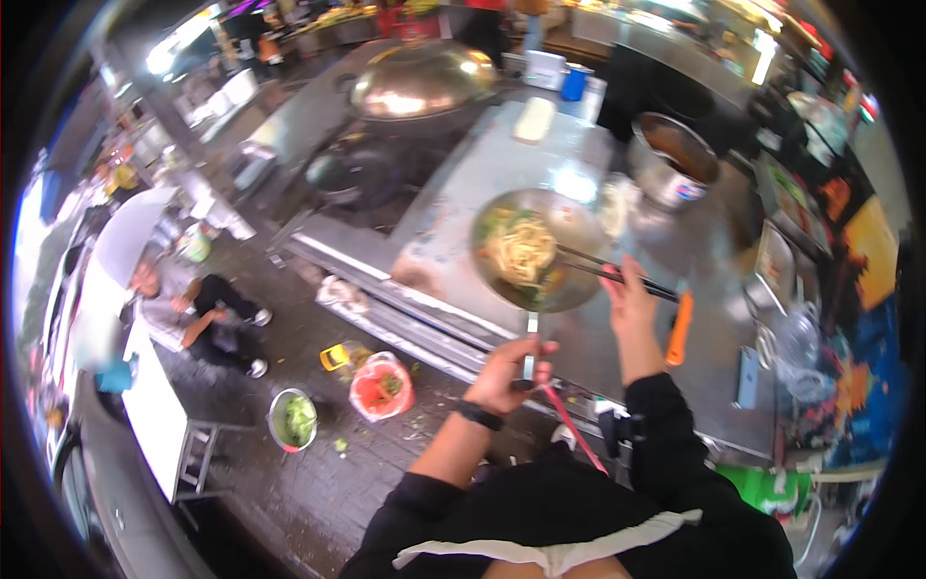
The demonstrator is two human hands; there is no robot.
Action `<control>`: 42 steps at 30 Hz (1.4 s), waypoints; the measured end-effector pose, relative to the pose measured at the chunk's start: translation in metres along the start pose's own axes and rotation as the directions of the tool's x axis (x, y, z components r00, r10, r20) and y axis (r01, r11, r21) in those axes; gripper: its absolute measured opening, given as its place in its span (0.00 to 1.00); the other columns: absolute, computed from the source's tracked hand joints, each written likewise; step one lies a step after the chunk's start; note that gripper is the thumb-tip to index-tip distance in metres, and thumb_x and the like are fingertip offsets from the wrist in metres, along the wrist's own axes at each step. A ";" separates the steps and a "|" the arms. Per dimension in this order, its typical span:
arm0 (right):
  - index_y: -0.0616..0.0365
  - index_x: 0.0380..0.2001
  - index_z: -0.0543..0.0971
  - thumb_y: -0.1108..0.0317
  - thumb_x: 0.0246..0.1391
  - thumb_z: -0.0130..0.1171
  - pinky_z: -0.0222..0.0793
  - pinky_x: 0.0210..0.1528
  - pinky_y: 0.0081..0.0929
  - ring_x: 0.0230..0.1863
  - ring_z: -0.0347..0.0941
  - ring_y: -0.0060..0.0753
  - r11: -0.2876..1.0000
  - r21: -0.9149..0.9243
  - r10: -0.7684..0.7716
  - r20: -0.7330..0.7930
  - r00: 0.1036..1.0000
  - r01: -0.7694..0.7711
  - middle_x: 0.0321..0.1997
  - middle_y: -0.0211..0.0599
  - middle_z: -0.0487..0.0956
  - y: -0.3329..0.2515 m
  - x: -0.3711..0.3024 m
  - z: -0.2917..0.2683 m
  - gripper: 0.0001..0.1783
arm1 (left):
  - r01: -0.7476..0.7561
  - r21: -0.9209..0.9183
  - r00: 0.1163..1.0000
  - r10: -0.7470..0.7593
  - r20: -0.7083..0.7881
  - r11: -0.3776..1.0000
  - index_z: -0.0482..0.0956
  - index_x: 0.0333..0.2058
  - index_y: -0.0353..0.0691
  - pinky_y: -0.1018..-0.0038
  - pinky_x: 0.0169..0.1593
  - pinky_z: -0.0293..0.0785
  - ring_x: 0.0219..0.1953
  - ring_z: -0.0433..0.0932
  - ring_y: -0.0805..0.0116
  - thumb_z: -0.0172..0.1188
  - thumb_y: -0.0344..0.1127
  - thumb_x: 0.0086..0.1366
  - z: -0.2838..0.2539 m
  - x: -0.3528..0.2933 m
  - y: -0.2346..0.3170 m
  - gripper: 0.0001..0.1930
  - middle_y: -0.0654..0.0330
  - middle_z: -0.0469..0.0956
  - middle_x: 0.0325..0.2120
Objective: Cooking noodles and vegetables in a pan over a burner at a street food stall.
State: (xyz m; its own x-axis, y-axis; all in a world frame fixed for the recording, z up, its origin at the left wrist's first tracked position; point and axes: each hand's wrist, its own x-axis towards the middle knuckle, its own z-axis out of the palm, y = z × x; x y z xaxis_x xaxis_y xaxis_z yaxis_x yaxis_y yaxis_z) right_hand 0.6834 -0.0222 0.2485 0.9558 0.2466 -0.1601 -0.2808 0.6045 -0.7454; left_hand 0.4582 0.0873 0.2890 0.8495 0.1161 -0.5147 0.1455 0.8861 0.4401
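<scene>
My left hand (503, 378) is closed round the handle (531, 333) of a steel wok (577, 282). Pale noodles (521, 247) with bits of green lie in the wok, mostly toward its left side. From the right, my right hand (631, 301) grips a pair of long dark chopsticks (590, 261). Their tips reach over the wok to the edge of the noodles. The wok is over a steel worktop (444, 253). Just right of my right hand lies an orange-handled tool (680, 330), its working end hard to make out.
A large steel pot (673, 159) stands behind on the right, and a domed lid (422, 82) at the back left. On the floor sit a bowl of greens (293, 421) and a red-lined bucket (381, 386). A person (193, 309) sits at left. A phone (748, 376) lies at right.
</scene>
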 end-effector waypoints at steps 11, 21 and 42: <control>0.62 0.42 0.77 0.69 0.58 0.53 0.73 0.39 0.22 0.37 0.77 0.27 0.624 -0.607 0.113 0.693 0.712 0.492 0.35 0.37 0.80 -0.073 -0.058 0.072 0.12 | 0.010 -0.063 0.996 -0.004 0.091 0.998 0.70 0.42 0.40 0.80 0.27 0.75 0.24 0.74 0.73 0.52 0.35 0.64 -0.005 0.004 0.005 0.10 0.59 0.78 0.37; 0.55 0.34 0.80 0.72 0.50 0.56 0.71 0.33 0.27 0.34 0.77 0.36 0.114 -0.257 0.117 0.963 0.244 0.960 0.33 0.35 0.80 -0.098 -0.057 0.086 0.07 | 0.023 -0.057 0.994 -0.016 0.107 0.998 0.69 0.41 0.39 0.79 0.26 0.76 0.23 0.74 0.72 0.51 0.38 0.66 -0.005 0.016 0.001 0.10 0.56 0.77 0.34; 0.47 0.57 0.68 0.46 0.55 0.50 0.63 0.50 0.29 0.57 0.64 0.29 0.427 -0.838 -0.051 0.352 0.935 0.339 0.59 0.30 0.68 -0.131 -0.009 -0.003 0.29 | 0.015 -0.122 0.999 -0.010 0.045 0.992 0.67 0.40 0.39 0.76 0.23 0.77 0.23 0.75 0.71 0.55 0.38 0.63 0.002 0.020 -0.019 0.12 0.60 0.73 0.29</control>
State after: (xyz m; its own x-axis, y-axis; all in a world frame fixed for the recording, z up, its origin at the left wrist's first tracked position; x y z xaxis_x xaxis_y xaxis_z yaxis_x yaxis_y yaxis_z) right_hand 0.7118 -0.1056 0.3455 0.8770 0.4663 0.1159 0.2768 -0.2930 -0.9151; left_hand 0.4740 0.0718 0.2719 0.8700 0.0870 -0.4853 0.0957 0.9358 0.3393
